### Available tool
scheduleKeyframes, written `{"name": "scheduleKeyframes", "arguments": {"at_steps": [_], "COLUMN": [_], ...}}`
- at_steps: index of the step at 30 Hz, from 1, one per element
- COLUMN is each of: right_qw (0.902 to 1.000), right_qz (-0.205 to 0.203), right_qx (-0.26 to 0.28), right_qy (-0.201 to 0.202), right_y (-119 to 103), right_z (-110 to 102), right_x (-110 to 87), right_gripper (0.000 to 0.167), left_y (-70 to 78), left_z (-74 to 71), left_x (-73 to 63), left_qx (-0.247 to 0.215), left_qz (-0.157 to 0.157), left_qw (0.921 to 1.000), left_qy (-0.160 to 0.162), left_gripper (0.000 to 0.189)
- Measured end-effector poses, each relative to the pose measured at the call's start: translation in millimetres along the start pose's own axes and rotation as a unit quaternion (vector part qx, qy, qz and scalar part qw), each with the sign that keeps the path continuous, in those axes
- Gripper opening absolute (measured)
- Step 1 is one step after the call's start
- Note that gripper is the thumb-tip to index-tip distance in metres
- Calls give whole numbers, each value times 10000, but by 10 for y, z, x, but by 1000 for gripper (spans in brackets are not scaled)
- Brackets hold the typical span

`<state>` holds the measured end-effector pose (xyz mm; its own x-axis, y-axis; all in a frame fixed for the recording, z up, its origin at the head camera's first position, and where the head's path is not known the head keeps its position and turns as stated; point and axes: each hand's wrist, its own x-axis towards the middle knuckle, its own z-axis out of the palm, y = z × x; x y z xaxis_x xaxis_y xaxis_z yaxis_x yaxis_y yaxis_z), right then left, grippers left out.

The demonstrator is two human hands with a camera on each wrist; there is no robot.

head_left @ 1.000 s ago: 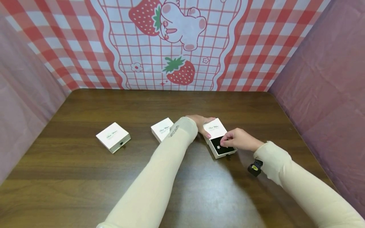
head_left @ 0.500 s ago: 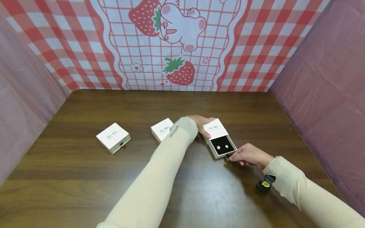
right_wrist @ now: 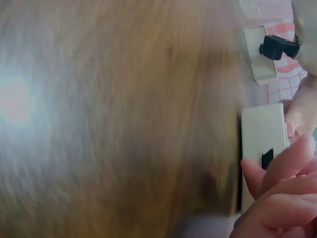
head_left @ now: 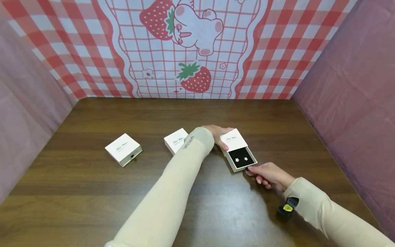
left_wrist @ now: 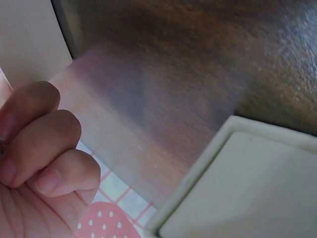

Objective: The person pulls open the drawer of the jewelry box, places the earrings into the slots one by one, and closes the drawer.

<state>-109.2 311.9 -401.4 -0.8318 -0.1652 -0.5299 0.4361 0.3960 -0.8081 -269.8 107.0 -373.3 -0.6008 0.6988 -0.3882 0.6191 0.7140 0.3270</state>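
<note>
A white drawer-style jewelry box [head_left: 233, 140] with "Best Wishes" lettering lies at right of centre, its drawer [head_left: 231, 164] partly slid out toward me. Two small white flower-shaped studs, a left one [head_left: 237, 160] and a right one [head_left: 246, 159], sit on the black pad [head_left: 241, 153]. My left hand [head_left: 216, 133] grips the outer sleeve at its left side. My right hand [head_left: 270, 175] has thumb and fingertips at the drawer's front, around the small black pull tab [right_wrist: 267, 158]. Whether they pinch that tab is hard to tell. Other right-hand fingers are curled.
A second white box [head_left: 176, 139] lies left of centre, partly behind my left sleeve. Further left is a third white box [head_left: 123, 146], closed. The brown wooden table [head_left: 77, 206] ends at a checked strawberry cloth [head_left: 277, 51]; pink curtains hang at both sides.
My right hand has moved off the black pad, down and right to the drawer's front tab, and then shifted slightly lower. Both studs came into view. The left hand and box stay put.
</note>
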Motion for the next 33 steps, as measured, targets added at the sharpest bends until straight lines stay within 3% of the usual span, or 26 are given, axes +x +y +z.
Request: {"name": "scheduleKeyframes", "arguments": {"at_steps": [10,18,25,27,32,33], "right_qw": [9930,9823,9809,9799,9796,9796], "right_qz": [209,211,133,144,164,169], "right_qx": [1131,1826,1927,1978,1993,1995], "right_qy": [265,357,239,205,186,187], "right_y": [40,48,58,56,44,42], "right_z": [177,255,218,198,172,170], "right_x": [-7,9,45,50,63,67], "right_gripper": [23,22,20,20,22,22], "left_y": [-24,1,-82,-156,-145,-82], "left_z": [12,3,44,91,94,58], "left_x": [53,-6,148,246,209,133], "left_qx": [-83,-133,-245,-346,-406,-357], "left_qz": [-23,-31,-107,-47,33,-30], "left_qw": [10000,9999,9996,9994,9992,9994], "left_qy": [11,63,-48,-7,48,-4], "left_gripper": [91,88,96,100,99,95]}}
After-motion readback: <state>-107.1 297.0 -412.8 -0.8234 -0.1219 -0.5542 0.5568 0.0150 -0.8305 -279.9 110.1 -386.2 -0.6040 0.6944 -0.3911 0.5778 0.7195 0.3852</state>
